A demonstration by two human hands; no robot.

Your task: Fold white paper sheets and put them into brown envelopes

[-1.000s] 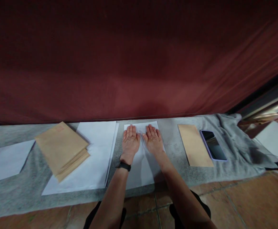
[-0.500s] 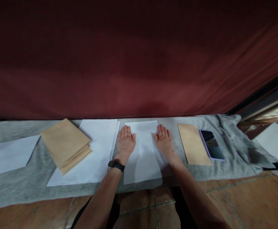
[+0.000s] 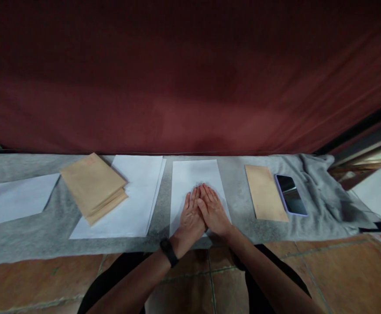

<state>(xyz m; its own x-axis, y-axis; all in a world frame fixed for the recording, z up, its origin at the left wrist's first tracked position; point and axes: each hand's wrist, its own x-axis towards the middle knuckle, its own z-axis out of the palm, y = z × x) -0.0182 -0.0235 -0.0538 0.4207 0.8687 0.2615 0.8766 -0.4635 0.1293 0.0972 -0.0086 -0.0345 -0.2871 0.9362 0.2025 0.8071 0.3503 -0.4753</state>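
Observation:
A sheet of white paper lies flat on the grey cloth in front of me. On its middle rests my left hand, palm down with the fingers stretched out, and a dark band circles that wrist. My right hand lies against it, also flat, its thumb crossing over the left hand's fingers. Neither hand grips anything. Together they cover the middle and part of the near edge of the sheet.
On the left, brown envelopes lie on a stack of white paper; farther left is a folded white sheet. To the right are another brown envelope and a phone. A red curtain hangs behind the grey cloth.
Both hands have slid inward and toward me, from the two side edges of the paper to its middle, where they now touch. The view has shifted slightly.

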